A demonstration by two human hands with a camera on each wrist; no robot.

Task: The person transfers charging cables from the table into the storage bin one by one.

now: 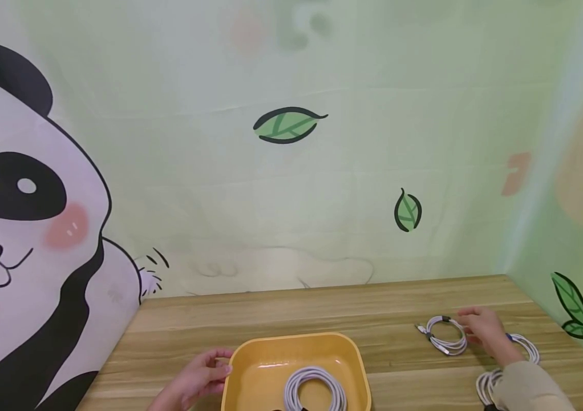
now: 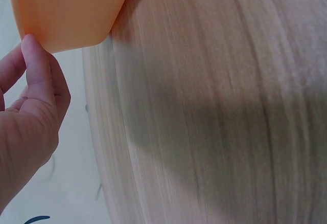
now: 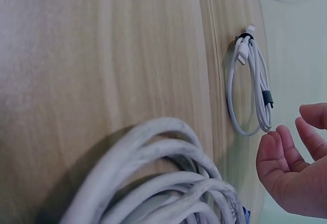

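Note:
My left hand (image 1: 196, 377) is at the left wall of a yellow-orange tray (image 1: 258, 343), thumb and fingertips right at its outer side. In the left wrist view the thumb tip overlaps the tray's edge (image 2: 76, 14). A coiled white-grey cable (image 1: 291, 388) lies inside the tray. On the right, my right hand (image 1: 484, 331) is beside a small coiled white cable (image 1: 461, 345) with dark straps, its fingers loosely bent. The right wrist view has these fingertips (image 3: 282, 132) right at the near end of that coil (image 3: 231, 98), with nothing held.
Two more coiled cables lie by the right forearm: one with a blue tie (image 1: 530, 349), another thicker one (image 1: 484, 385) nearer the front. The wooden table (image 1: 322, 308) meets a printed backdrop (image 1: 194, 171) at its back and right side.

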